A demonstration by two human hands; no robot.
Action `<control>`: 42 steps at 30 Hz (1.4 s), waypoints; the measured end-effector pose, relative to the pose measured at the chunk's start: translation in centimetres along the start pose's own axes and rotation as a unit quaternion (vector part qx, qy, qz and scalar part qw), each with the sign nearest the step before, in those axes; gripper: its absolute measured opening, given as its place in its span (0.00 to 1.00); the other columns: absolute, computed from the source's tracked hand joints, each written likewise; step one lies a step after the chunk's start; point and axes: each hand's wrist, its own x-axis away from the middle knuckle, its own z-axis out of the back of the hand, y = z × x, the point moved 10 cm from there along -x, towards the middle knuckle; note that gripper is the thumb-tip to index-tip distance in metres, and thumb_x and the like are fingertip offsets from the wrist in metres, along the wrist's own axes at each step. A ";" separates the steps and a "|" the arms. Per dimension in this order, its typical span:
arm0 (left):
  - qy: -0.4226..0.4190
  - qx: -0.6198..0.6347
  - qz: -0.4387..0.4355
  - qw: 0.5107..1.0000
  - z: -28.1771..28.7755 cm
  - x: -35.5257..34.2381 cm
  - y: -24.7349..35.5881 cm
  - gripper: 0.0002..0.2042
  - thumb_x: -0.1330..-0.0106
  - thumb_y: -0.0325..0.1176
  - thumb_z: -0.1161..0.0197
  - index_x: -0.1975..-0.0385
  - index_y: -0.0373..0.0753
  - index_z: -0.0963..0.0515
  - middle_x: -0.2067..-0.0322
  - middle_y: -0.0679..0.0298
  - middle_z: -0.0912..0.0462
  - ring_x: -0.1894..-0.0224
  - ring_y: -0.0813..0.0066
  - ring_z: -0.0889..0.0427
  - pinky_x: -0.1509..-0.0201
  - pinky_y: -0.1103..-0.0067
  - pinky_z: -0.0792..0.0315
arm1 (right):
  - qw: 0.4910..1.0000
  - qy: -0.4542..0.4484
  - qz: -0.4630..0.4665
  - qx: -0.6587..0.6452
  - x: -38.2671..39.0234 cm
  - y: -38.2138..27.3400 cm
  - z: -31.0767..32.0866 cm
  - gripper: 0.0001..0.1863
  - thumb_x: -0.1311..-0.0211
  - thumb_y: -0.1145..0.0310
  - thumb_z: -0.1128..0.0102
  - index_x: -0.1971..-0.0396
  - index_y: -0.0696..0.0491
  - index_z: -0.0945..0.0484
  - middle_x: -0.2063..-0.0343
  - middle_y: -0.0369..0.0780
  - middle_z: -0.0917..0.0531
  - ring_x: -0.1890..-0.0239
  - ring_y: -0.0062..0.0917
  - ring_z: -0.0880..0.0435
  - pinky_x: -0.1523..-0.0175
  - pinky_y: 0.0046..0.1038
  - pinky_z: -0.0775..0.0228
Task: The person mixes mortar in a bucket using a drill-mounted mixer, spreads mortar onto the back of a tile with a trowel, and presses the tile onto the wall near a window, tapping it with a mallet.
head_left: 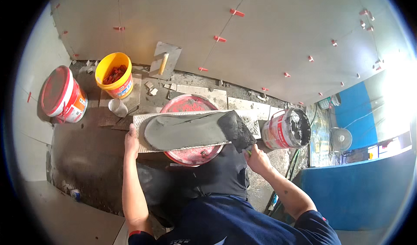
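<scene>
A long pale tile (pixel 140 125) lies crosswise in front of me over a round red bucket lid (pixel 191 156). Its ribbed upper face carries a thick layer of wet grey mortar (pixel 186 130). My left hand (pixel 131 143) grips the tile's left end, with the fingers partly hidden by its edge. At the right end, my right hand (pixel 258 159) is closed round the green handle of a trowel. The mortar-smeared dark blade of this trowel (pixel 236 130) rests on the right part of the mortar.
To the right stands a mortar-caked bucket (pixel 282 131). A yellow bucket (pixel 114 77) of red wedges, a cup (pixel 118 107) and a closed red-and-white bucket (pixel 65 95) are at left. A notched trowel (pixel 165 60) leans on the tiled wall (pixel 278 32); a fan (pixel 341 139) stands far right.
</scene>
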 end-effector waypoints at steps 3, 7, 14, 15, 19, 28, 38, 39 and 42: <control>0.004 -0.001 0.001 1.000 0.1 0.0 0.0 0.38 0.31 0.62 0.60 0.45 0.23 0.33 0.48 0.49 0.26 0.46 0.64 0.28 0.42 0.71 0.36 | 0.999 -0.006 -0.027 -0.035 -0.4 2.4 0.0 0.26 0.36 0.52 0.49 0.61 0.66 0.34 0.72 0.63 0.21 0.65 0.57 0.21 0.59 0.49 0.28; -0.002 0.019 0.005 1.000 -0.3 -0.1 -0.2 0.38 0.31 0.61 0.59 0.44 0.24 0.33 0.47 0.50 0.26 0.46 0.64 0.28 0.41 0.72 0.37 | 0.997 0.022 -0.014 -0.067 -1.6 4.9 0.1 0.27 0.34 0.52 0.51 0.60 0.67 0.33 0.73 0.61 0.21 0.68 0.53 0.19 0.62 0.46 0.26; 0.015 0.012 0.014 1.000 0.0 -0.8 -1.3 0.38 0.31 0.61 0.57 0.44 0.23 0.33 0.45 0.53 0.27 0.45 0.69 0.30 0.41 0.73 0.38 | 0.951 -0.051 -0.140 -0.271 -2.8 10.3 -2.8 0.26 0.33 0.49 0.54 0.74 0.61 0.31 0.87 0.40 0.26 0.85 0.25 0.24 0.79 0.30 0.30; 0.012 0.002 0.024 1.000 0.1 -0.8 -1.6 0.39 0.32 0.62 0.57 0.44 0.23 0.34 0.45 0.53 0.28 0.45 0.69 0.31 0.41 0.73 0.38 | 0.952 -0.040 -0.118 -0.281 -3.1 10.4 -2.5 0.26 0.33 0.49 0.54 0.74 0.61 0.31 0.87 0.40 0.26 0.85 0.25 0.24 0.79 0.30 0.30; 0.007 0.016 0.016 1.000 -0.1 -0.8 -1.3 0.40 0.32 0.62 0.56 0.42 0.23 0.35 0.44 0.53 0.29 0.43 0.69 0.32 0.40 0.73 0.39 | 0.957 -0.027 -0.136 -0.253 -3.8 13.3 -2.3 0.31 0.34 0.47 0.55 0.63 0.67 0.26 0.80 0.53 0.20 0.79 0.39 0.17 0.70 0.37 0.25; 0.031 -0.045 0.032 0.998 0.1 -0.3 -0.7 0.39 0.31 0.62 0.60 0.42 0.24 0.34 0.47 0.52 0.26 0.47 0.69 0.29 0.42 0.73 0.37 | 0.967 0.122 -0.201 -0.096 -1.4 20.1 1.9 0.32 0.33 0.44 0.57 0.61 0.64 0.25 0.86 0.41 0.25 0.86 0.26 0.24 0.78 0.32 0.29; 0.031 -0.093 0.050 0.994 0.6 -1.6 -2.4 0.38 0.31 0.61 0.59 0.46 0.22 0.32 0.46 0.47 0.27 0.44 0.63 0.29 0.42 0.69 0.36 | 0.935 -0.081 -0.188 -0.290 -4.2 16.7 -1.7 0.35 0.33 0.41 0.59 0.67 0.63 0.22 0.77 0.44 0.19 0.68 0.33 0.17 0.59 0.32 0.27; 0.033 -0.100 0.054 0.993 0.8 -1.7 -2.4 0.38 0.31 0.61 0.59 0.46 0.22 0.32 0.46 0.47 0.27 0.44 0.63 0.29 0.42 0.69 0.36 | 0.941 -0.043 -0.151 -0.301 -4.7 16.8 -0.9 0.34 0.33 0.42 0.60 0.74 0.62 0.23 0.83 0.45 0.21 0.78 0.32 0.19 0.69 0.33 0.26; 0.059 -0.128 0.031 0.990 1.3 -2.4 -1.5 0.38 0.31 0.61 0.59 0.47 0.21 0.32 0.47 0.46 0.26 0.45 0.64 0.28 0.43 0.68 0.36 | 0.931 -0.041 -0.162 -0.324 -4.6 19.4 -1.7 0.34 0.33 0.42 0.59 0.76 0.62 0.25 0.84 0.47 0.22 0.79 0.37 0.19 0.68 0.36 0.28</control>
